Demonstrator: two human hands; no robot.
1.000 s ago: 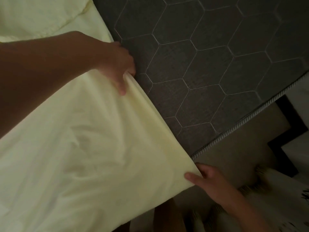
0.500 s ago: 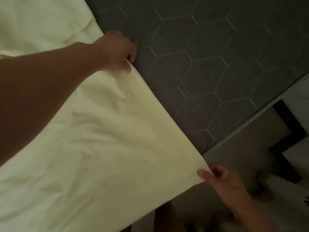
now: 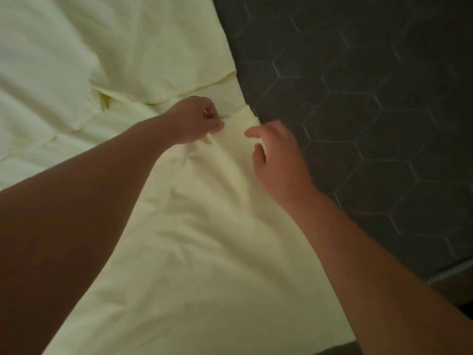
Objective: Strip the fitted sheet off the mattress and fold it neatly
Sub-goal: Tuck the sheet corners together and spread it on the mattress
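Dim light here, and the whole scene is soft with blur, so fine detail is hard to read. Two bare forearms cross the lower half of the frame and cover a good stretch of cloth. The fitted sheet runs off the left, top and bottom edges, so its full outline can't be seen.

Left hand, just above centre: fingers curled in, pinching a small fold of the sheet, the fingertips tucked out of sight. Right hand, just to its right: thumb out, fingers bent, a sliver of pale cloth showing between them. It has the sheet's edge in a pinch, though blur smears the grip. The two hands sit near each other, not touching.

The sheet is pale yellow, crumpled, with soft creases fanning down from the hands. It fills the left and centre of the frame, lying in layers on the mattress. A hem line crosses it in the upper middle.

The mattress is bare on the right: dark grey, quilted in hexagons, cut off by the right edge. A bit of its corded edge shows at lower right.
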